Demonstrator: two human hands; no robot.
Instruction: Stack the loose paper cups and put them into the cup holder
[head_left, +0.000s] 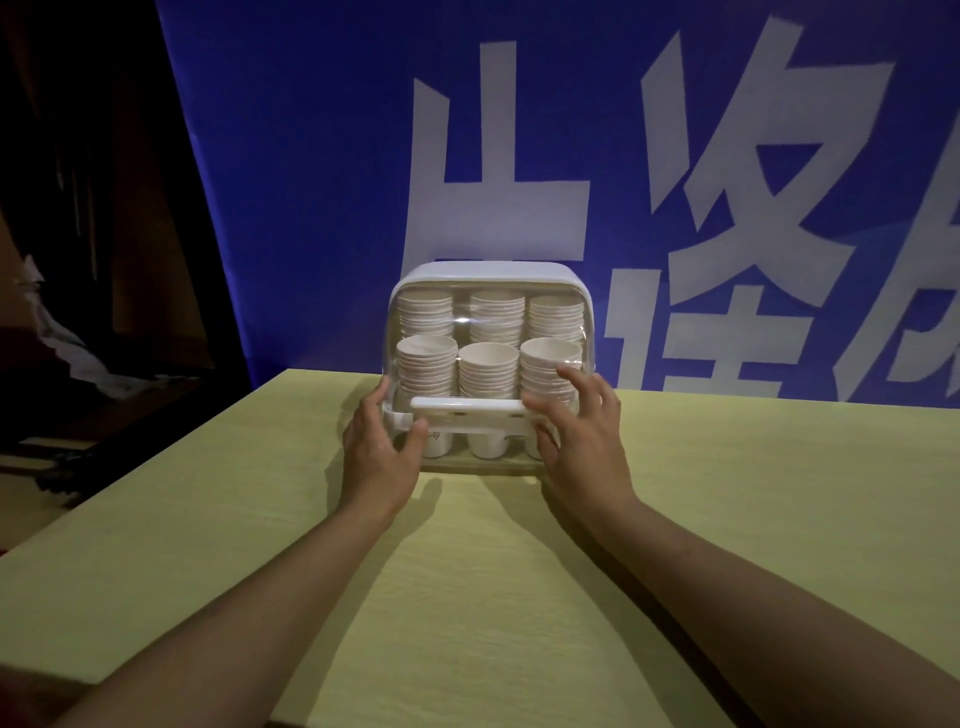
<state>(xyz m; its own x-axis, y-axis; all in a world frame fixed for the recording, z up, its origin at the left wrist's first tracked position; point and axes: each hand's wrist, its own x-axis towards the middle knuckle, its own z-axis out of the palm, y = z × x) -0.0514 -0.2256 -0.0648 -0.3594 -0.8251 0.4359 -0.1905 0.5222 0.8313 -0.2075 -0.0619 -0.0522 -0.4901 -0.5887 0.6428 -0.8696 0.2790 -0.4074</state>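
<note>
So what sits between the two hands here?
In the head view, the cup holder's white front handle bar spans between the left hand and right hand, with stacked paper cups behind it.

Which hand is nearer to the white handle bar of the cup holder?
Right. The right hand has fingers resting at the white handle bar's right end; the left hand is at the cup holder's lower left corner.

The person's left hand (382, 452) and right hand (582, 431) are both bare, with no glove, ring or watch. Both forearms are uncovered as well; no sleeve shows anywhere along them.
</note>
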